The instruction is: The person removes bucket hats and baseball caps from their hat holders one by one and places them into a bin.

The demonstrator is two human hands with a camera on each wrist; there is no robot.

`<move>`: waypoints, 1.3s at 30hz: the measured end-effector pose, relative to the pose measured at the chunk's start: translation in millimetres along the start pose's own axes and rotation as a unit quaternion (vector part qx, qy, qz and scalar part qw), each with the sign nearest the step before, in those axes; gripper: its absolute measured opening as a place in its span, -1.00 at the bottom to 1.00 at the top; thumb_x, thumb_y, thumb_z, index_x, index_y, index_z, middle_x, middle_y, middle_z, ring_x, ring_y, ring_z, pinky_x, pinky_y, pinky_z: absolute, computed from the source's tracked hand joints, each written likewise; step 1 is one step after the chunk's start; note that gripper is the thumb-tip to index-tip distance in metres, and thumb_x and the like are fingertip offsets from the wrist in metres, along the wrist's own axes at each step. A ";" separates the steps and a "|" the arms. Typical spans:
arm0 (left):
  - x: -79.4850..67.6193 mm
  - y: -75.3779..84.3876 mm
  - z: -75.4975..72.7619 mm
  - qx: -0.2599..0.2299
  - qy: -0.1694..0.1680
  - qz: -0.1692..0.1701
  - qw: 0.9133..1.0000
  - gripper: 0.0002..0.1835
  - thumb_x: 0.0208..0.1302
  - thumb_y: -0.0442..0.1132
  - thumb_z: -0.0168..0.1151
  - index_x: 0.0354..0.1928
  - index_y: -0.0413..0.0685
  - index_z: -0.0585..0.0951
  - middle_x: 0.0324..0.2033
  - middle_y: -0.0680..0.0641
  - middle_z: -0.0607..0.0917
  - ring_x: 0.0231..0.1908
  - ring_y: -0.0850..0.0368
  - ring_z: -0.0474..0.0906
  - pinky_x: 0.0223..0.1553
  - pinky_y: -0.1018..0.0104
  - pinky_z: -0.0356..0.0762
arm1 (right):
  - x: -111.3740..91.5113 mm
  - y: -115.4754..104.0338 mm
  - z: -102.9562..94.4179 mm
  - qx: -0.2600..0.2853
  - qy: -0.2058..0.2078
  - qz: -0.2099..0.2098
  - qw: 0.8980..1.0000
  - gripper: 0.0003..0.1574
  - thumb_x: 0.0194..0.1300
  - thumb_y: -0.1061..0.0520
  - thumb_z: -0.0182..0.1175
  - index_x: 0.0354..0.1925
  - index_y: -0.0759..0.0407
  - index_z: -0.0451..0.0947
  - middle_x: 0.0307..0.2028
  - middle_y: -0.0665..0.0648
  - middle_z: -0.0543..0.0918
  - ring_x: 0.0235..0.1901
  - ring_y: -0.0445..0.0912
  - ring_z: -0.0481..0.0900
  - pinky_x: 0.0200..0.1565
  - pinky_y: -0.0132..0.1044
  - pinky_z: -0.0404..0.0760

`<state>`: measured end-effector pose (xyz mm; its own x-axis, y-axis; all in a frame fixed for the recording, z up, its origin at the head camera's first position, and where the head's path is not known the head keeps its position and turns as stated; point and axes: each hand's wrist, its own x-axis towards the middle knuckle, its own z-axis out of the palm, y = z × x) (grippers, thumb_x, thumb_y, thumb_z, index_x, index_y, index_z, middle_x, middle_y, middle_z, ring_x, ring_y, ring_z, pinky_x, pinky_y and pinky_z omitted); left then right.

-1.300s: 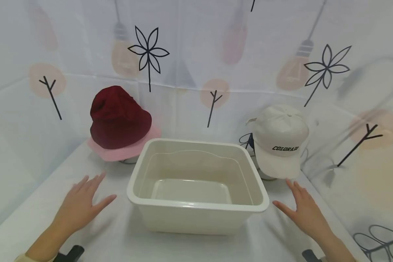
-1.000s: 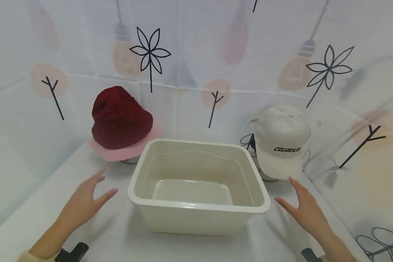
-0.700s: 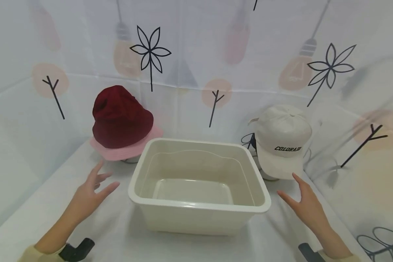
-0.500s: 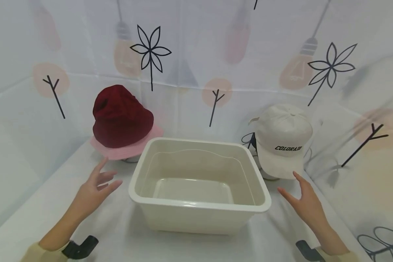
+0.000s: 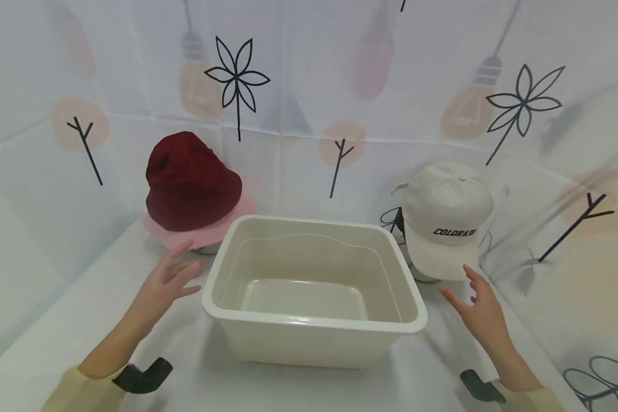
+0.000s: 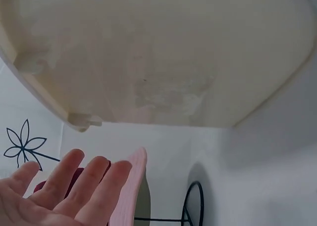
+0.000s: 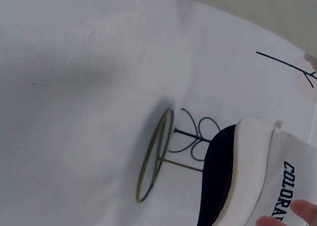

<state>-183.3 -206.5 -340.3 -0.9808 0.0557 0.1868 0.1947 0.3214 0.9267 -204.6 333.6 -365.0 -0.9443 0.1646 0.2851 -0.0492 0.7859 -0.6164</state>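
A cream plastic basin (image 5: 314, 349) stands between my hands. Behind it on the left, a dark red bucket hat (image 5: 190, 191) sits over a pink hat brim (image 5: 216, 232). At the back right is an off-white cap (image 5: 445, 200) lettered COLORADO, with dark navy fabric (image 7: 217, 174) under it in the right wrist view. My left hand (image 5: 159, 289), fingers spread and slightly bent, hovers near the pink brim, holding nothing. My right hand (image 5: 484, 320) is in front of the cap's bill, thumb apart from the fingers, also holding nothing; whether it touches the bill I cannot tell.
A wire stand with a ring base (image 7: 156, 156) supports the cap; another wire ring (image 6: 193, 203) shows below the pink brim. White cloth (image 5: 288, 395) covers the table, and a patterned cloth backdrop (image 5: 298, 74) rises behind the hats.
My left hand has moved right and forward toward the pink brim, its fingers turning inward. My right hand has shifted slightly forward. The hats and basin stay in place.
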 end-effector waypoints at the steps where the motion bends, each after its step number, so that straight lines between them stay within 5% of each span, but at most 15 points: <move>1: 0.7 0.8 0.5 -0.010 -0.004 -0.002 1.000 -0.27 0.37 -0.01 0.02 0.45 0.00 -0.05 0.21 -0.33 0.35 0.15 -0.20 0.36 -0.11 0.20 0.55 | 1.4 0.5 0.1 0.005 0.001 0.001 1.000 0.08 0.25 -0.15 0.18 0.38 0.44 -0.12 0.30 0.54 0.04 0.19 0.44 0.10 0.06 0.28 0.26; 5: 2.3 3.8 2.5 -0.040 -0.017 -0.008 0.999 -0.29 0.38 -0.04 0.01 0.44 0.00 -0.04 0.24 -0.30 0.32 0.14 -0.15 0.38 -0.12 0.19 0.55 | 12.6 17.0 5.2 0.023 0.014 0.015 1.000 0.10 0.21 -0.20 0.20 0.41 0.33 -0.11 0.34 0.44 0.04 0.23 0.38 0.11 0.08 0.25 0.26; 11: 4.2 8.6 6.1 -0.053 -0.028 -0.003 0.998 -0.27 0.35 -0.06 0.08 0.44 -0.01 -0.01 0.23 -0.29 0.35 0.18 -0.18 0.31 -0.15 0.18 0.57 | 41.2 74.2 22.8 0.020 0.059 0.000 0.998 0.11 0.14 -0.30 0.21 0.45 0.05 -0.07 0.38 0.22 0.09 0.25 0.25 0.17 0.04 0.19 0.35; 19: 12.7 13.1 9.6 -0.058 -0.034 -0.002 0.998 -0.23 0.25 -0.11 0.22 0.42 0.02 0.08 0.20 -0.27 0.37 0.14 -0.20 0.37 -0.19 0.10 0.58 | 50.8 78.6 22.9 0.056 0.068 0.023 0.996 0.11 0.11 -0.28 0.26 0.44 0.00 -0.03 0.37 0.20 0.12 0.26 0.21 0.17 0.09 0.16 0.31; 30: 17.2 18.7 10.8 -0.077 -0.054 -0.017 0.995 -0.32 0.20 -0.16 0.27 0.34 -0.06 0.25 0.20 -0.27 0.37 0.15 -0.22 0.36 -0.13 -0.02 0.54 | 84.9 136.7 39.5 0.042 0.104 0.021 0.994 0.20 -0.02 -0.42 0.26 0.44 -0.21 -0.08 0.39 0.02 0.11 0.27 0.14 0.19 0.04 0.19 0.34; 35: 14.9 20.7 10.7 -0.070 -0.057 -0.033 0.995 -0.34 0.20 -0.13 0.27 0.32 -0.11 0.30 0.22 -0.25 0.37 0.19 -0.24 0.30 -0.07 -0.05 0.50 | 88.2 132.9 35.4 0.051 0.111 0.031 0.992 0.12 0.00 -0.41 0.25 0.41 -0.36 -0.07 0.39 0.02 0.11 0.29 0.12 0.15 0.06 0.20 0.32; 39: 13.7 21.5 10.6 -0.073 -0.058 -0.034 0.995 -0.34 0.20 -0.13 0.28 0.31 -0.12 0.32 0.23 -0.23 0.37 0.21 -0.23 0.29 -0.06 -0.05 0.49 | 72.7 85.0 20.2 0.065 0.105 0.064 0.990 0.09 0.06 -0.38 0.22 0.43 -0.23 -0.04 0.39 0.11 0.11 0.31 0.13 0.12 0.10 0.18 0.30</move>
<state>-192.6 -188.8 -321.3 -0.9845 0.1507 0.0902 0.1180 0.1870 0.9752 -283.9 400.3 -411.5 -0.8575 0.3886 0.3373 0.0113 0.6696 -0.7426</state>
